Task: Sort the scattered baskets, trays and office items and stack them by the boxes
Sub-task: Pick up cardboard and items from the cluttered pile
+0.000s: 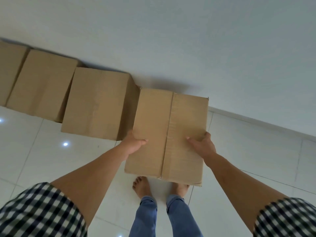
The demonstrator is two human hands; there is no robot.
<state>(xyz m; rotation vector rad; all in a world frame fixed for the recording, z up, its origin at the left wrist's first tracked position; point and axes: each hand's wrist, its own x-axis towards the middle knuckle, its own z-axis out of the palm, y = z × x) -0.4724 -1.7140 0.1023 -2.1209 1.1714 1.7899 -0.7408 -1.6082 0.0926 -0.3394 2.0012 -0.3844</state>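
A person grips a closed cardboard box [167, 134] with both hands beside a row of boxes along a white wall [171, 40].

The plain brown box shows its top, with a taped seam running down the middle and worn corners. The left hand [134, 144] clasps its side at 9 o'clock, thumb laid on the top. The right hand [204, 146] clasps the edge at 3 o'clock, thumb stretched across the lid. The box sits at the 3 o'clock end of the row, just beside the neighbouring box [97, 103], its far edge near the wall. The fingers of both hands are hidden behind the box sides. The box's near edge covers the toes of one bare foot [179, 188] on the tiled floor [256, 159]. The farthest box [8, 69], at 9 o'clock, is cut off by the frame.
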